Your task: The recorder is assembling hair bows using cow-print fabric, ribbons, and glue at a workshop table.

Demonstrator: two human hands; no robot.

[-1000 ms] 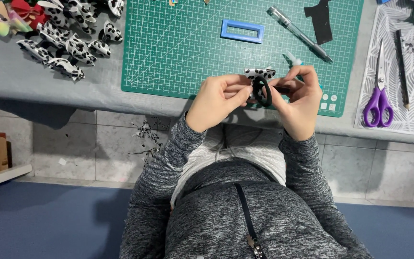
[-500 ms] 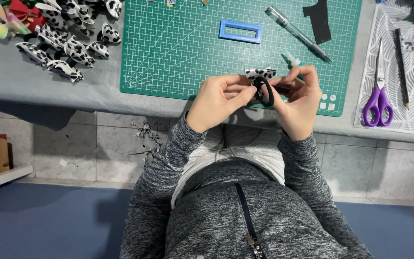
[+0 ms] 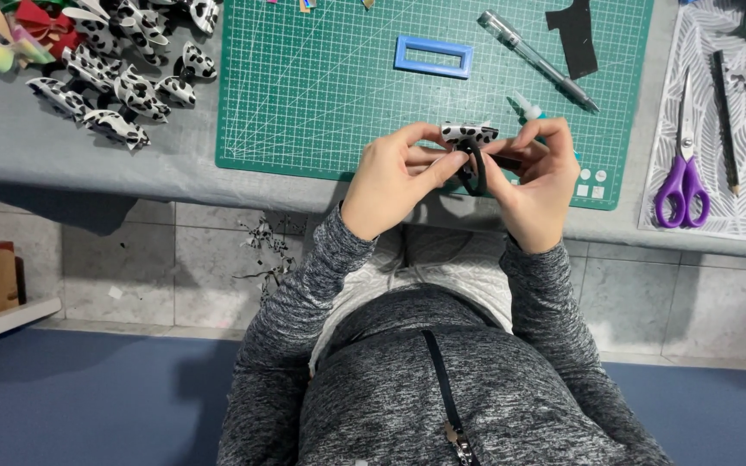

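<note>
The left hand and the right hand meet over the near edge of the counter, each grip pinched narrow on the same small piece: a black-and-white spotted bow with a black elastic loop hanging under it. The left thumb and fingers press the loop from one side, the right fingers close on it from the other, so the bow sits between the two grips, just above the front border of the green cutting mat. Just beyond the right grip lies a small glue bottle, partly hidden by the fingers. Farther out on the mat lie a blue rectangular frame, a clear pen and a black cut-out scrap. Well off beyond the left grip is a heap of finished spotted bows; well off beyond the right grip, purple-handled scissors rest on a patterned sheet.
</note>
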